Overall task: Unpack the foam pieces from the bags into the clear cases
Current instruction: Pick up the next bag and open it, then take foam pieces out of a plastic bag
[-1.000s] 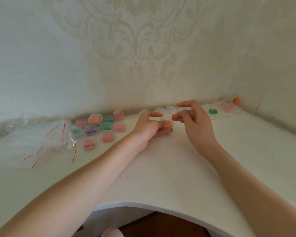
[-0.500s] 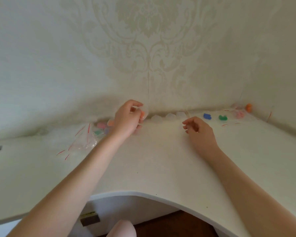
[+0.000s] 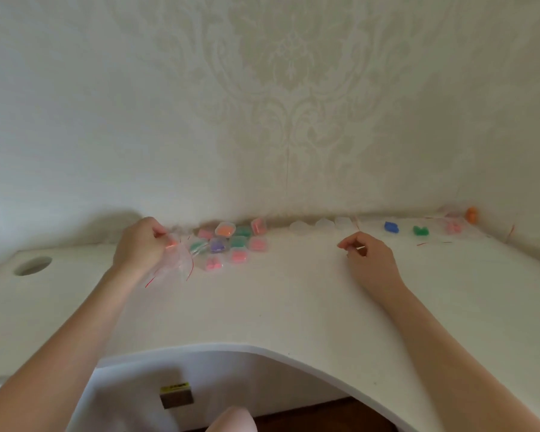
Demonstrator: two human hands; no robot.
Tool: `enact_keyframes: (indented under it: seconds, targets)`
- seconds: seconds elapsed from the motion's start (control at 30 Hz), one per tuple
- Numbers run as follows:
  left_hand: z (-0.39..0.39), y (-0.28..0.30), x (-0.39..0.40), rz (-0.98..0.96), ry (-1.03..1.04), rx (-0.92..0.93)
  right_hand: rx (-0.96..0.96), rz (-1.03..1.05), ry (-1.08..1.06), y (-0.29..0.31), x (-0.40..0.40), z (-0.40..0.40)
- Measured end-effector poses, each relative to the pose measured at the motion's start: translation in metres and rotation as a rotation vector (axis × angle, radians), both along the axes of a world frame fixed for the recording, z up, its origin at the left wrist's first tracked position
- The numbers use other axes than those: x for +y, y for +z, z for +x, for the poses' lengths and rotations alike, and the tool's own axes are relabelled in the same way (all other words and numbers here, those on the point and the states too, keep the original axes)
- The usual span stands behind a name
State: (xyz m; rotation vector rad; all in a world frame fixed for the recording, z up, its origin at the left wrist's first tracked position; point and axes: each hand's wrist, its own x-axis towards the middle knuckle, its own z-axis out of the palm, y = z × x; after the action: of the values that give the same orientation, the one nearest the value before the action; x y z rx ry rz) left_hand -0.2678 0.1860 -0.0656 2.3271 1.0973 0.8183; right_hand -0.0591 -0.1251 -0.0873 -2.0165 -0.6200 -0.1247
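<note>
My left hand (image 3: 142, 244) is at the back left of the white desk (image 3: 262, 307). Its curled fingers grip a small clear case with orange foam (image 3: 171, 243), just over a heap of empty clear bags (image 3: 176, 263) with red strips. To its right lies a cluster of filled cases (image 3: 231, 241) holding pink, green, purple and orange foam. Three empty clear cases (image 3: 325, 224) line the wall. My right hand (image 3: 370, 260) rests on the desk with loosely curled fingers and holds nothing. Blue foam (image 3: 391, 227) and green foam (image 3: 421, 230) lie further right.
A bagged pink piece (image 3: 453, 227) and an orange piece (image 3: 471, 215) sit in the far right corner. A round cable hole (image 3: 33, 265) is at the desk's left. The desk's front edge (image 3: 247, 347) curves inward toward me. Patterned walls close the back and right.
My left hand has carried the orange-filled case left, from the desk's middle to the bag heap. My right hand let go, drew back and settled on the desk. The camera has turned left.
</note>
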Motion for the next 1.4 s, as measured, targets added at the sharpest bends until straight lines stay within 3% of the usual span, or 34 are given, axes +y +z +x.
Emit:
enact_keyframes:
  seconds: [0.1, 0.33, 0.47, 0.67, 0.8, 0.93, 1.03, 1.1, 1.2, 1.3, 1.4]
  targets:
    - [0.005, 0.001, -0.001, 0.013, -0.009, 0.004, -0.001, -0.006, 0.008, -0.001, 0.0, 0.0]
    - [0.028, 0.024, -0.023, -0.138, -0.025, -0.435, 0.012, -0.004, 0.02, -0.002, 0.0, -0.001]
    - [0.057, 0.009, -0.022, -0.223, -0.095, -0.338, 0.013, -0.001, 0.029, -0.001, 0.0, -0.001]
    - [0.068, 0.009, -0.019, 0.089, -0.013, -0.129, -0.002, 0.009, 0.034, -0.001, 0.001, 0.001]
    - [0.075, 0.021, -0.04, 0.385, -0.031, -0.127, 0.016, 0.053, -0.005, -0.001, 0.002, 0.005]
    - [0.106, 0.03, -0.083, 0.567, -0.285, -0.167, 0.067, 0.128, -0.095, -0.001, 0.002, 0.008]
    - [0.139, 0.024, -0.117, 0.576, -0.533, -0.041, 0.075, 0.128, -0.152, -0.002, 0.0, 0.009]
    - [0.16, 0.012, -0.134, 0.523, -0.604, 0.061, 0.051, 0.091, -0.153, -0.002, 0.0, 0.01]
    - [0.185, 0.0, -0.161, 0.465, -0.709, 0.071, -0.073, -0.015, -0.276, 0.0, -0.007, 0.016]
    - [0.205, -0.007, -0.188, 0.435, -0.834, 0.064, -0.139, -0.262, -0.453, 0.003, -0.025, 0.027]
    - [0.214, -0.019, -0.203, 0.43, -0.918, 0.098, -0.055, -0.543, -0.446, -0.002, -0.032, 0.035]
